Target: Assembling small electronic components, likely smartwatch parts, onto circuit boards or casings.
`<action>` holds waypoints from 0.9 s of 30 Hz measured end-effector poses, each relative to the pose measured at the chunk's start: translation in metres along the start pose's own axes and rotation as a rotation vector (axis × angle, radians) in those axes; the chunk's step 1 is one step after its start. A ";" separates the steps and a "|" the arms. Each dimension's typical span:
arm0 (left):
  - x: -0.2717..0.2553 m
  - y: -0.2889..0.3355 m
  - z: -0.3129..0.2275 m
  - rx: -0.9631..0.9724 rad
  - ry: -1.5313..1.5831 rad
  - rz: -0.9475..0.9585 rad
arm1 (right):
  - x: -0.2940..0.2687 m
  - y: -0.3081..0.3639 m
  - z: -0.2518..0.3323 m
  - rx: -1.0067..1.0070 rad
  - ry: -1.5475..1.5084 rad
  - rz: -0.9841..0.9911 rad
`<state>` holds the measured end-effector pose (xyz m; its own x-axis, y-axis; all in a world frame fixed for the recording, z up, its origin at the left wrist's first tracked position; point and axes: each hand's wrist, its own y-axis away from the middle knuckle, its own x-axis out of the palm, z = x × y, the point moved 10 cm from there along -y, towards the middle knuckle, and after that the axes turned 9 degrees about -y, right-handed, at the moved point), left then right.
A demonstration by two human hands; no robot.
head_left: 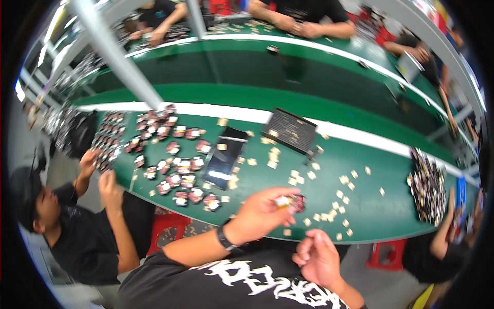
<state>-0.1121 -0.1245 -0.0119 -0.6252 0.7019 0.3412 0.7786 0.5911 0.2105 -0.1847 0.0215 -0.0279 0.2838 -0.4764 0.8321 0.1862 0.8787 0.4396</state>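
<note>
My left hand (257,212), with a dark band on its wrist, is closed on a small dark-red part (297,202) that shows a yellow and white patch. It is held above the near edge of the green table (365,216). Just right of it and lower, my right hand (320,257) is raised with its fingers curled in. Whether anything is between those fingers is too blurred to make out. Several small pale square pieces (329,215) lie scattered beyond my hands. A loose group of similar dark-red parts (182,166) with white tops covers the table to the left.
A dark glossy panel (221,167) and a black ridged tray (290,130) lie mid-table. A pile of wrapped parts (428,188) is at the right. A grey post (121,62) rises at the left. Co-workers sit at both sides (77,226) and across the dark belt (247,64).
</note>
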 end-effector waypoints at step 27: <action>0.063 0.012 -0.047 0.506 -0.963 0.011 | 0.028 -0.012 0.041 0.022 0.677 -0.006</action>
<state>-0.1398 -0.0916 0.0548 -0.5701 0.5944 -0.5672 0.8097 0.5233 -0.2654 -0.2180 -0.0012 0.0036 0.8105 -0.3892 0.4377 0.1728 0.8730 0.4561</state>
